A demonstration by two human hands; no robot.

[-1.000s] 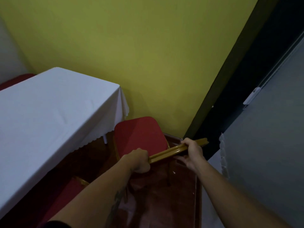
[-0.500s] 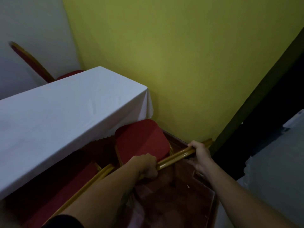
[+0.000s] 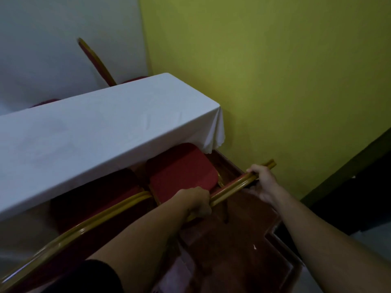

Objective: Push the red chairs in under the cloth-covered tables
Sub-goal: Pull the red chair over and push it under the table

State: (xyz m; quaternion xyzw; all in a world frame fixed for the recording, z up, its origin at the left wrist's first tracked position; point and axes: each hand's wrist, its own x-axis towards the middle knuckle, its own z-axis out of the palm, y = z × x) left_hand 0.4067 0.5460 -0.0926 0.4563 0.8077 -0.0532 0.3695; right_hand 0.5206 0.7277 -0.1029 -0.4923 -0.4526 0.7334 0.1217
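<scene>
Head view: both the left hand [image 3: 198, 200] and right hand [image 3: 263, 180] are clamped on the gold metal top rail [image 3: 232, 188] of a red-cushioned chair [image 3: 182, 170]. Its seat sits partly under the white cloth-covered table [image 3: 101, 132], near the yellow-green wall [image 3: 275, 70].

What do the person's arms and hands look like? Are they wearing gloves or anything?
No gloves. Both the left hand and the right hand are bare, with no rings or watch showing. The forearms are bare too. On the left arm there is a short dark sleeve near the bottom edge of the picture. The right arm shows no sleeve in view.
</scene>
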